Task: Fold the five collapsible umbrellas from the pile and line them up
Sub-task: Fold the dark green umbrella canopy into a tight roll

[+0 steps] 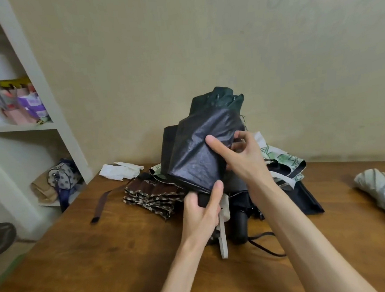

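Folding is under way, I'd say: the left hand (203,211) grips the dark umbrella (201,149) at its lower end, the right hand (238,158) pinches its pleats just above. It stands tilted over the pile (151,195) beyond the wrists, glossy and loose; wrapping tight seems next.

Glossy black fabric collapsible umbrella (201,154), dark green toward its top; brown folded fabric umbrella (154,195) edged in a beige-and-brown check; white fabric umbrella (282,159) printed with green leaves; crumpled silver-grey fabric umbrella (384,190); reddish-brown wooden table (103,256), dark-grained.
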{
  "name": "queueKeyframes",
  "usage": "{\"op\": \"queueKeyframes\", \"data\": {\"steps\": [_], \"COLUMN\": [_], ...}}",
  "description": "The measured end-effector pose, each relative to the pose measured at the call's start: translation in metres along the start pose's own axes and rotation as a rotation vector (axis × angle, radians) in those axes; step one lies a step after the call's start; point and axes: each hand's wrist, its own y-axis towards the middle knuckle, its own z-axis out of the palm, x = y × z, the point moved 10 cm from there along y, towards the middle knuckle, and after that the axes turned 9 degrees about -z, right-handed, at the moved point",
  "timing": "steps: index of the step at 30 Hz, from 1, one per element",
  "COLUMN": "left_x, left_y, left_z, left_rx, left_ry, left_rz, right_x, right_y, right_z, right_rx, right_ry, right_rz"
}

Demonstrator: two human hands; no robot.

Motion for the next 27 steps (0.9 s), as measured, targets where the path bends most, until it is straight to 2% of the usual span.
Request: {"op": "queueKeyframes", "data": {"steps": [8, 12, 13, 14, 17, 18, 20, 24, 27], "left_x": [0.005, 0.005, 0.008, 0.010, 0.007, 0.006, 0.001, -0.001, 0.002], "left_y": [-0.001, -0.003, -0.002, -0.002, -0.001, 0.000, -0.002, -0.003, 0.000], "left_z": [-0.003, 0.000, 0.000, -0.001, -0.007, -0.007, -0.007, -0.009, -0.012], "left_rx": [-0.062, -0.026, -0.019, -0.021, -0.044, -0.047, -0.047, -0.063, -0.077], "left_ry": [0.033, -0.049, -0.068, -0.082, -0.073, -0.044, 0.009, 0.080, 0.129], "left_rz": [-0.025, -0.068, -0.091, -0.112, -0.092, -0.081, -0.052, -0.020, 0.000], "right_x": [0.015, 0.011, 0.017, 0.030, 0.091, 0.105, 0.118, 0.109, 0.107], "right_y": [0.002, 0.002, 0.001, 0.002, -0.002, -0.001, 0.012, 0.038, 0.052], "right_z": [0.016, 0.012, 0.007, -0.001, -0.004, 0.006, 0.030, 0.067, 0.073], "right_rx": [0.058, 0.078, 0.053, 0.001, -0.103, -0.059, 0.117, 0.469, 0.559], "right_ry": [-0.366, -0.222, -0.198, -0.251, -0.664, -0.789, -0.975, -1.229, -1.161], "right_rz": [-0.136, -0.088, -0.122, -0.223, -0.723, -0.833, -0.891, -0.734, -0.623]}}
